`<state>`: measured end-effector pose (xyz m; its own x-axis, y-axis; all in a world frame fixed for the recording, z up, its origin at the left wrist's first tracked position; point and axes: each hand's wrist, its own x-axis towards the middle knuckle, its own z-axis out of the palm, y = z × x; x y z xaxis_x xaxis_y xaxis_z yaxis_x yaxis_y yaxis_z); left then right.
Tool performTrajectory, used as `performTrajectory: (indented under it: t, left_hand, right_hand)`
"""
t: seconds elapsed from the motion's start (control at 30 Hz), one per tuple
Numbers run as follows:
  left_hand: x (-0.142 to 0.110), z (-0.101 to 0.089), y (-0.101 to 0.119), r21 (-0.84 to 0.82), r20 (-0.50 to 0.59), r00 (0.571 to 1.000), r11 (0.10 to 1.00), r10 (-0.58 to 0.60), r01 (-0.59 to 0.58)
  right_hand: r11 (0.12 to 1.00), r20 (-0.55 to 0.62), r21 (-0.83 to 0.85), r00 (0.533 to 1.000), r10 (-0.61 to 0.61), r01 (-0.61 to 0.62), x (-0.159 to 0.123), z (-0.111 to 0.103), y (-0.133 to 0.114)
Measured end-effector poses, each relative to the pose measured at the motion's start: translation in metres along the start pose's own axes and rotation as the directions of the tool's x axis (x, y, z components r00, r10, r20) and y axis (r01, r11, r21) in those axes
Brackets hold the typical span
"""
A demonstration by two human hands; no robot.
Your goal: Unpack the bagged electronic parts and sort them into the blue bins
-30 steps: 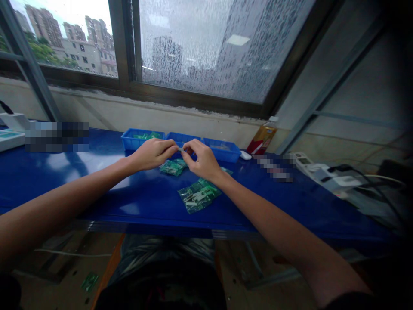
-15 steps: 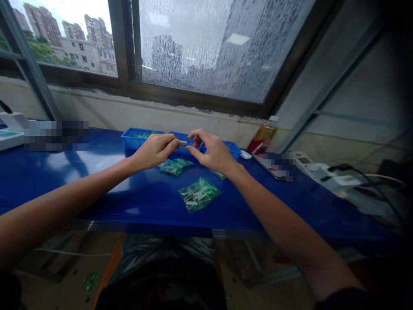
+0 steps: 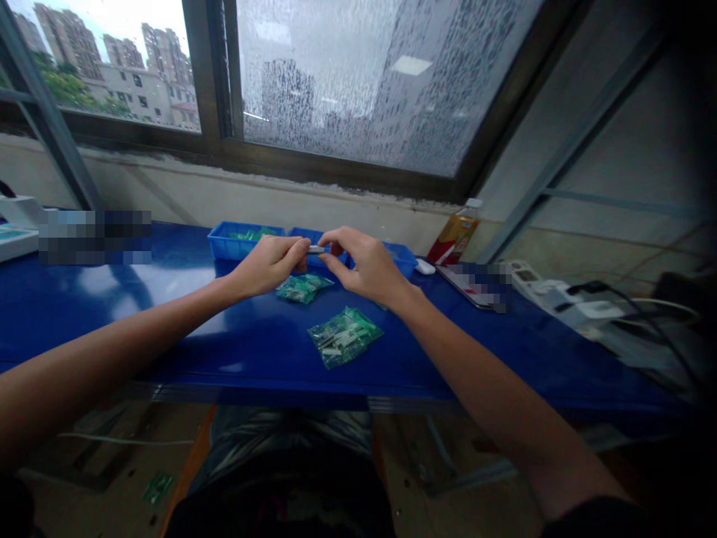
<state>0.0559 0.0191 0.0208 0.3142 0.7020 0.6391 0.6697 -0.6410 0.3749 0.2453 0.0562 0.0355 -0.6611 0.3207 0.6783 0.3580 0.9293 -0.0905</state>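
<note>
Above the desk, my left hand [image 3: 275,261] is closed, pinching a small whitish rod-shaped piece [image 3: 315,250] between thumb and fingers. My right hand [image 3: 367,263] meets it from the other side, with thumb and index finger at the piece's right end; its exact kind is too small to tell. Below the hands lies a clear-and-green plastic packet [image 3: 344,338] holding several pale thin parts. A second green packet [image 3: 303,288] rests nearer the bins. Behind my hands stand a blue bin [image 3: 224,246] with green packets inside and further blue bins [image 3: 404,258], partly covered by my right hand.
The blue desk [image 3: 224,351] runs along a window wall. Toward the right are a bottle [image 3: 455,235], a small white object [image 3: 425,267], a phone-like flat item [image 3: 467,288] and power strips with cables [image 3: 594,314]. A white device [image 3: 19,235] stands far left.
My right thumb and index finger have closed in on the end of the rod-shaped piece, and less of it shows between the hands. The packets lie as before.
</note>
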Motion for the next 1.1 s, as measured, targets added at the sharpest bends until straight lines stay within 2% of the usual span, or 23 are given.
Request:
performTrajectory:
  t: [0.1,0.27,0.43,0.57,0.7,0.8,0.9,1.03,1.1]
  left_hand:
    - [-0.001,0.001,-0.001,-0.013,0.004,1.0,1.0,0.012,-0.012]
    - [-0.003,0.004,-0.003,0.092,-0.093,0.993,0.994,0.072,-0.063]
    - [-0.003,0.003,-0.002,0.151,-0.139,0.988,0.987,0.068,-0.047]
    - [-0.003,0.001,-0.001,0.114,-0.119,0.992,0.993,0.036,-0.022]
    - [-0.003,0.0,0.0,0.081,-0.08,0.995,0.995,0.06,-0.053]
    - [-0.003,0.0,0.001,0.123,-0.055,0.995,0.989,0.087,-0.079]
    - [-0.003,0.001,0.001,0.165,-0.038,0.998,0.985,0.059,-0.052]
    - [-0.002,-0.001,-0.001,0.17,-0.07,0.998,0.985,-0.005,0.016]
    - [-0.002,-0.001,0.001,0.181,-0.021,1.0,0.984,-0.004,0.008]
  right_hand:
    - [1.0,-0.01,0.01,1.0,0.021,-0.021,0.001,0.001,0.0]
    - [0.994,-0.052,0.079,0.995,0.082,-0.078,0.002,0.002,0.001]
    - [0.991,-0.022,0.101,0.995,0.094,-0.091,-0.001,0.009,-0.001]
    - [0.993,-0.02,0.078,0.996,0.089,-0.087,-0.003,0.013,-0.002]
    - [0.998,-0.043,0.041,0.997,0.057,-0.055,-0.004,0.012,-0.002]
    - [0.999,-0.059,0.029,0.998,0.035,-0.033,-0.004,0.01,-0.002]
    - [0.999,-0.063,0.018,0.998,0.029,-0.028,-0.003,0.011,-0.002]
    - [0.998,-0.097,-0.008,0.994,0.06,-0.061,-0.003,0.013,0.005]
    - [0.993,-0.134,-0.028,0.985,0.113,-0.117,-0.003,0.016,0.016]
